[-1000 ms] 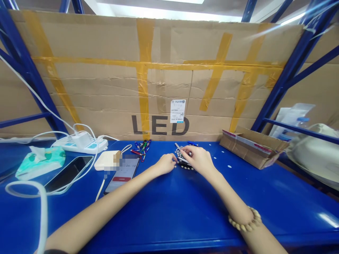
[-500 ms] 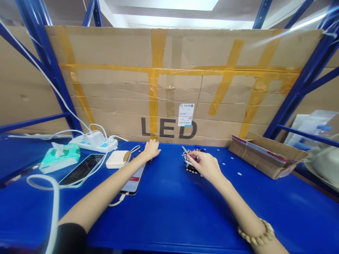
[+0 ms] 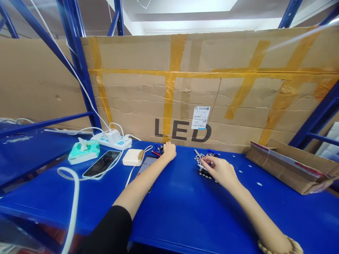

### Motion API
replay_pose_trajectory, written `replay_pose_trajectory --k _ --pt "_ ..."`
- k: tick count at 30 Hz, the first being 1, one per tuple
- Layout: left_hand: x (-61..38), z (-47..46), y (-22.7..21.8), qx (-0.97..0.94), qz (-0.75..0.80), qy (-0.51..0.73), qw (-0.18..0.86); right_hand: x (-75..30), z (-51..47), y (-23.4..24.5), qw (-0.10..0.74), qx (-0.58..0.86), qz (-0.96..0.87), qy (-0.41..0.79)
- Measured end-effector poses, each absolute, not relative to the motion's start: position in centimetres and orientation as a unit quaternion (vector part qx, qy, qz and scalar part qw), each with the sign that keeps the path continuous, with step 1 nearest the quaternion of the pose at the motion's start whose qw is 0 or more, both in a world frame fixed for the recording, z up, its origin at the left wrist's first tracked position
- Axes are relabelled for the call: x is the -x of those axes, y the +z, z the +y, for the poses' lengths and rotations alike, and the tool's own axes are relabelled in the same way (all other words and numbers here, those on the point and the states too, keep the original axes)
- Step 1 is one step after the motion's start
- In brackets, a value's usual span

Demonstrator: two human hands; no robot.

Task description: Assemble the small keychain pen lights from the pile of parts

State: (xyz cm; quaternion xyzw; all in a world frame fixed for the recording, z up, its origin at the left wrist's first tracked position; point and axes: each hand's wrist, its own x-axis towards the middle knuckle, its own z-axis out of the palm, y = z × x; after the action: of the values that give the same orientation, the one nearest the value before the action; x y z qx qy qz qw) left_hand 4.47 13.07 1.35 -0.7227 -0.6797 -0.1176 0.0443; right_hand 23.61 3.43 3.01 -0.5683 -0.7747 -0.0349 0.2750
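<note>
My left hand (image 3: 169, 151) reaches far back on the blue shelf (image 3: 185, 211) and lies over a small heap of coloured little keychain-like pieces (image 3: 158, 149) by the cardboard wall; its fingers curl down and what they hold is hidden. My right hand (image 3: 221, 170) rests on a cluster of small metal and black parts (image 3: 202, 165), its fingers pinched on one of them. My left forearm crosses over a phone (image 3: 145, 165) with a lit screen.
A white power bank (image 3: 132, 157), a second dark phone (image 3: 101, 164), a tissue pack (image 3: 83, 151) and a power strip (image 3: 112, 140) with white cables lie at the left. An open flat cardboard box (image 3: 288, 164) sits at the right. A taped cardboard wall marked LED (image 3: 185, 106) closes the back.
My left hand left the metal parts and moved back-left to the coloured pieces by the wall. My right hand stayed on the metal cluster. The view swung left.
</note>
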Motion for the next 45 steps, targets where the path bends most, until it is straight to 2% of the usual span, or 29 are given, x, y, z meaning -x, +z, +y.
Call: replay_pose_trajectory --k 10,16,22,24,28,32,35,41,45 --pt "-4.8 13.1 1.2 0.715 -0.680 -0.159 0.012 -23.5 3.6 2.5 0.259 0.571 -0.779 -0.012" --pt "-4.2 13.6 1.8 0.728 -0.646 -0.214 -0.082 -23.6 3.9 2.3 0.261 0.557 -0.789 0.001" --pt "-4.3 11.5 3.1 0.720 -0.564 -0.346 -0.209 -23.0 3.4 1.6 0.274 0.528 -0.804 0.024" --pt "-4.1 9.5 3.5 0.711 -0.524 -0.390 -0.261 -22.3 2.9 1.1 0.301 0.507 -0.805 0.059" --pt "-2.7 4.2 3.5 0.694 -0.439 -0.435 -0.370 -20.1 1.5 0.2 0.369 0.417 -0.805 0.204" --pt "-1.0 0.6 2.4 0.661 -0.406 -0.444 -0.448 -18.3 0.1 -0.2 0.332 0.339 -0.808 0.350" --pt "-0.5 0.0 2.1 0.619 -0.382 -0.438 -0.529 -17.9 -0.2 -0.1 0.318 0.332 -0.779 0.426" --pt "0.0 0.9 3.0 0.564 -0.435 -0.465 -0.525 -18.5 -0.1 0.0 0.340 0.367 -0.733 0.462" --pt "0.5 1.1 3.6 0.582 -0.435 -0.432 -0.534 -18.4 -0.5 0.0 0.364 0.367 -0.703 0.488"
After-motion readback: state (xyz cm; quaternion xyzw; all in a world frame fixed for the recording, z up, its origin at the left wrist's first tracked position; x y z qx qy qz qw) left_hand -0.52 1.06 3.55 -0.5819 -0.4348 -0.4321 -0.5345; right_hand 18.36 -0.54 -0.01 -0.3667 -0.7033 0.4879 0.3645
